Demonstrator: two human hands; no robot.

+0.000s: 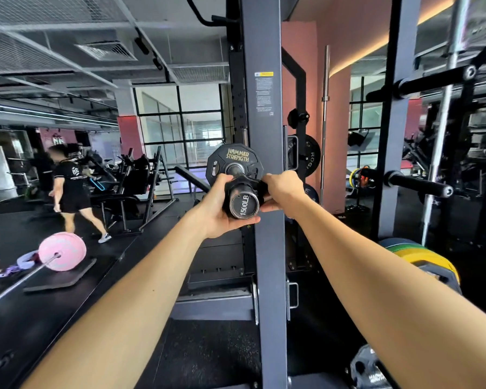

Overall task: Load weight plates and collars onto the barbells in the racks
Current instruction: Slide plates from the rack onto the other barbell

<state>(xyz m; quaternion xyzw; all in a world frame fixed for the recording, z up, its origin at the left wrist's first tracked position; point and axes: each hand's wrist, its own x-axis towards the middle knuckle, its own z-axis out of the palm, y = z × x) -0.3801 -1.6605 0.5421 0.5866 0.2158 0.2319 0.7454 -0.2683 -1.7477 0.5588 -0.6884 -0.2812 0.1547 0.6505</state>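
The barbell sleeve (244, 204) points straight at me, its end cap marked 1500LB. A black Hammer Strength plate (236, 157) sits on the sleeve, farther in. Around the sleeve in front of the plate is a black collar (243, 183). My left hand (222, 209) cups the sleeve and the collar from the left and below. My right hand (281, 189) grips the collar's right side, fingers on its lever. The rack's grey upright (264, 136) stands just behind the bar.
Coloured bumper plates (429, 259) are stored low on the right, with a black plate (368, 369) at the bottom right. Black storage pegs (421, 185) jut out at right. At left, a pink-plated barbell (62, 255) lies on the floor and a person (68, 189) walks past.
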